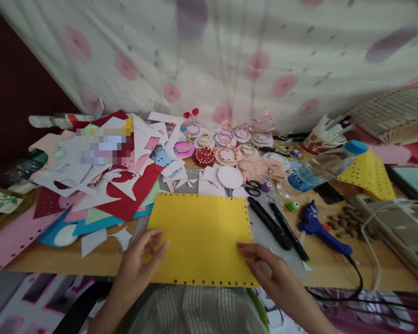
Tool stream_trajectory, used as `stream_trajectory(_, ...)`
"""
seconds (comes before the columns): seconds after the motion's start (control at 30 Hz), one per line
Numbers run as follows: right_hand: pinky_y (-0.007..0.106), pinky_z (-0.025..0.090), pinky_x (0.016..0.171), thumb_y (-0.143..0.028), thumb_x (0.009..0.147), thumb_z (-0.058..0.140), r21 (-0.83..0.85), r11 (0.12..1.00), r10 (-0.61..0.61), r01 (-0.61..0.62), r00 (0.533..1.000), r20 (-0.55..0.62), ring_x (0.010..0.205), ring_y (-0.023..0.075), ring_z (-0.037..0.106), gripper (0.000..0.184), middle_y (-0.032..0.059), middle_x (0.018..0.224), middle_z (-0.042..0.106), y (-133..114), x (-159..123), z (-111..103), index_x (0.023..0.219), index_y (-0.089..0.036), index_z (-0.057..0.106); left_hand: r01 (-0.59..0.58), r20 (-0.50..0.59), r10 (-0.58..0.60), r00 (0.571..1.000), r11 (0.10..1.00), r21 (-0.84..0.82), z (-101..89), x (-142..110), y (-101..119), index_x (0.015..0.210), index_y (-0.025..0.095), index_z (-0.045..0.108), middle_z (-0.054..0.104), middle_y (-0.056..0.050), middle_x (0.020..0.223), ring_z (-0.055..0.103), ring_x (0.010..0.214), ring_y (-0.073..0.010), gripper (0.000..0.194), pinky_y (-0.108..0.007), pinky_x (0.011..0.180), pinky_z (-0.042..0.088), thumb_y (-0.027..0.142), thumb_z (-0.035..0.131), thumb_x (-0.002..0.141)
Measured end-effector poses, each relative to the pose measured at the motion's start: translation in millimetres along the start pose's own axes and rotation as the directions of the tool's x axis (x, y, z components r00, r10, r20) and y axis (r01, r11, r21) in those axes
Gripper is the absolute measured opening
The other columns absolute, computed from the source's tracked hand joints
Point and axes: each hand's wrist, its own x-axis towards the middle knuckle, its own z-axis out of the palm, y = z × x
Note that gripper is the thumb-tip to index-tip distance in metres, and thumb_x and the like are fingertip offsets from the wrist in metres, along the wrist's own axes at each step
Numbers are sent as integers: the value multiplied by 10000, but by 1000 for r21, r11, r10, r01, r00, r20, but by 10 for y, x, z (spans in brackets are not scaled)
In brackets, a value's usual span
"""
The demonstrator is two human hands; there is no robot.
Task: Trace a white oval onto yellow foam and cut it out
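A yellow sheet of paper or card [202, 236], with small punched shapes along its edges, lies flat in front of me. Over its left edge, my left hand [144, 255] has its fingers curled loosely and its thumb apart. My right hand [270, 266] has its fingertips on top of the sheet near the right edge, thumb a little apart. I see no grip on the paper by either hand. Just right of the sheet lie a black marker [270, 222] and a thinner black pen [290, 232]. Black-handled scissors [252, 188] sit beyond its far right corner.
Paper scraps [101, 185] are heaped at left. Several small decorated paper hats [226, 155] stand at the back beside a white paper disc [229, 178]. To the right are a tilted water bottle [320, 169], a blue glue gun [322, 227] with its cord, and a paper cup [322, 137].
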Motion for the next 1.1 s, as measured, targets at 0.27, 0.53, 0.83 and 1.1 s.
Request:
stream_trajectory(0.27,397,451,942,-255,913,456,-539,781,-402,315,914,-50,1112,270,563,279,147,1144,630,-254,1235,-412,1145,-138,559,-447,329,329,885,797,406,-161,-168,-151,1363,280,493,421,-86,1501,404,1363,-330,581,-491,1079,413,409,650,819)
stream_trajectory(0.53,482,375,912,-360,695,714,-813,398,-278,425,900,334,1098,382,498,572,219,1179,610,-349,2255,-446,1174,-77,580,-580,445,391,806,671,462,-246,-377,-378,1319,283,532,469,-77,1461,475,1318,-295,587,-476,1027,474,179,667,757)
stream_trajectory(0.83,527,358,974,-456,631,735,-796,455,-283,399,912,295,1183,411,439,814,229,1232,528,-524,2171,-583,1300,-78,466,-643,485,439,757,635,428,-329,-322,-356,1330,279,511,494,-56,1444,505,1295,-283,599,-459,991,505,181,642,754)
stream_trajectory(1.1,480,554,877,-430,595,785,-277,855,-442,440,895,58,1110,366,558,953,165,1268,468,-532,731,-262,1406,-249,320,-642,506,440,742,684,347,-430,-438,-336,1264,315,567,634,-3,1302,600,1170,-233,434,-363,966,524,358,644,839)
